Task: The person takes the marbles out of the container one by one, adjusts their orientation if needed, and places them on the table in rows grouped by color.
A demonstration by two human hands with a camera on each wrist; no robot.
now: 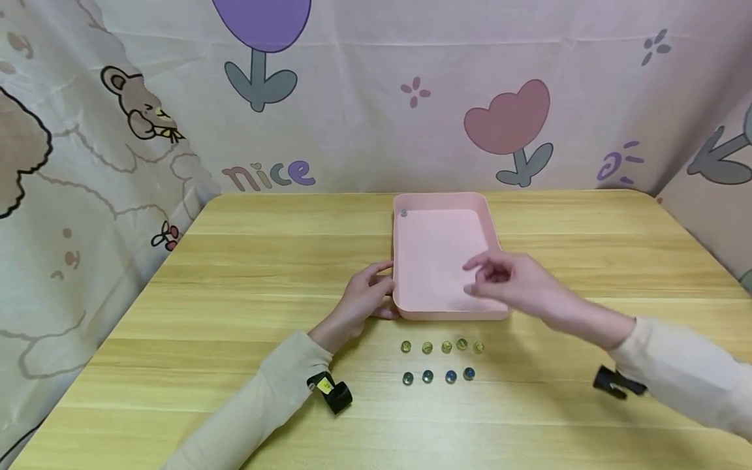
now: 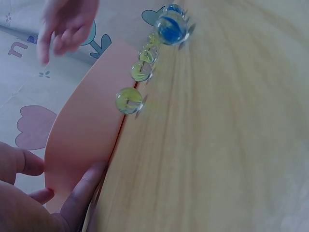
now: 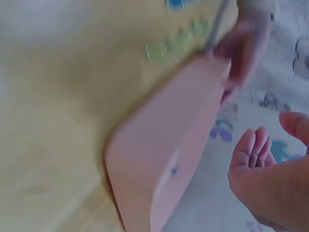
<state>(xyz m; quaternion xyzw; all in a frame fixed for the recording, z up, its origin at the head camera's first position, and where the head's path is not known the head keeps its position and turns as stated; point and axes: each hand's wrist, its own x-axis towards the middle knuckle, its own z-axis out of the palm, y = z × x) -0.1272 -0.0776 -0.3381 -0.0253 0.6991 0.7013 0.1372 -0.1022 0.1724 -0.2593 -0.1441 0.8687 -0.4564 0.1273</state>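
Note:
A shallow pink tray point(image 1: 437, 261) lies on the table, one small marble point(image 1: 403, 213) inside its far left corner. My left hand point(image 1: 361, 297) holds the tray's near left corner from outside, its digits spread on two walls, as the left wrist view shows. Above the tray's right side hovers my right hand point(image 1: 508, 281), fingers loosely bent; in the right wrist view its thumb stands apart from the fingers and no marble shows between them. In front of the tray sit a row of several yellow marbles point(image 1: 446, 346) and, nearer, a row of several blue marbles point(image 1: 450, 376).
The wooden table point(image 1: 282, 261) runs back to a printed cloth point(image 1: 364, 98) hung behind it. More cloth hangs at both sides. A black wrist mount point(image 1: 331, 391) sits on the left sleeve, and another mount point(image 1: 617, 382) sticks out below the right sleeve.

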